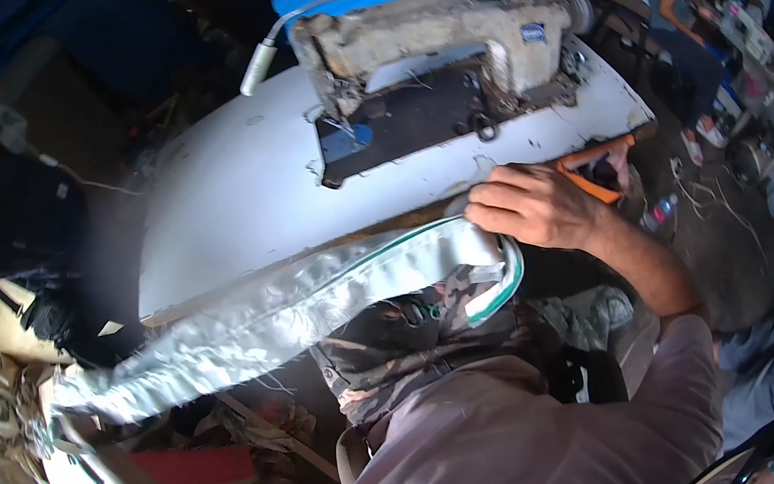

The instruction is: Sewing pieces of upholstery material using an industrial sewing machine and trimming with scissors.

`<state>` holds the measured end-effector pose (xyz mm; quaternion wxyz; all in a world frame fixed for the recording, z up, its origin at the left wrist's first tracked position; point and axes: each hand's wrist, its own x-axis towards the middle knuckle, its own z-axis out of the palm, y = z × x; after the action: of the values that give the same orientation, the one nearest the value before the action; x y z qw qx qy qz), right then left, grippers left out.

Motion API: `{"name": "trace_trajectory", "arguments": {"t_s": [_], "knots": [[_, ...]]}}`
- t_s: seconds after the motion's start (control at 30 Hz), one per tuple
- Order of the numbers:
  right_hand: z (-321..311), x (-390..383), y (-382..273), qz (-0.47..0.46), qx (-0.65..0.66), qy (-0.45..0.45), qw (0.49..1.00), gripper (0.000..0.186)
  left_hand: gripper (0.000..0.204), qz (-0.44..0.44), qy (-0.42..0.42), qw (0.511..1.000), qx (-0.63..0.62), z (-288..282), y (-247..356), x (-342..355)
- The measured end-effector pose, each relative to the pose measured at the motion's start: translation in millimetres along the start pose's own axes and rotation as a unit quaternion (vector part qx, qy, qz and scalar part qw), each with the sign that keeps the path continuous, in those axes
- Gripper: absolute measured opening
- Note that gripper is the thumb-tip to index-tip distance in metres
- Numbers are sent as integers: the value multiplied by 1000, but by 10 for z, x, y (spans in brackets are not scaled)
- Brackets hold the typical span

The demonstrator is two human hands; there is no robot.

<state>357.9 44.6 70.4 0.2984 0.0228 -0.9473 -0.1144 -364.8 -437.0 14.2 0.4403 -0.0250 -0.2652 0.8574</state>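
A long pale grey fabric strip [289,323] with a green-and-white edging stretches across in front of my lap, along the near edge of the sewing table. My right hand [533,207] is closed on its right end, fingers bent over the top; a short looped tail of the edging hangs beneath. At the far left, my left hand [75,425] grips the strip's other end, though blur and shadow obscure its fingers. Beyond the strip stands a worn sewing machine [415,35], its needle area towards the left. Neither hand touches the machine.
The white tabletop [218,198] carries the machine. An orange-edged pouch or drawer [595,179] sits under its right front edge. A small lamp [258,68] hangs left of the machine head. Cloth piles lie at left. Another person [680,13] sits far right, near a bottle [658,212].
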Motion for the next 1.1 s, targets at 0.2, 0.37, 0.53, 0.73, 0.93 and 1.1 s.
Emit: {"name": "trace_trajectory", "arguments": {"t_s": [0.2, 0.37, 0.53, 0.73, 0.93, 1.1], "knots": [[225, -212, -158, -39, 18, -42, 998, 25, 83, -151, 328, 750, 554, -2607, -1869, -1538], [306, -144, -252, -35, 54, -81, 995, 24, 67, -522, 175, 599, 582, -3191, -3762, -1650], [223, -27, -424, -41, 44, -71, 996, 20, 63, -450, 40, 747, 488, -3418, -4703, -1284], [256, -159, -463, -25, 24, -56, 998, 22, 25, -238, 160, 811, 511, -3427, -5076, -1254], [428, -256, -525, -104, -3, -40, 994, 17, 28, -174, 189, 760, 597, -3255, -5001, -1067], [446, -514, -441, -87, -10, -39, 995, 12, 47, -9, 117, 758, 642, -2780, -4426, -652]]}}
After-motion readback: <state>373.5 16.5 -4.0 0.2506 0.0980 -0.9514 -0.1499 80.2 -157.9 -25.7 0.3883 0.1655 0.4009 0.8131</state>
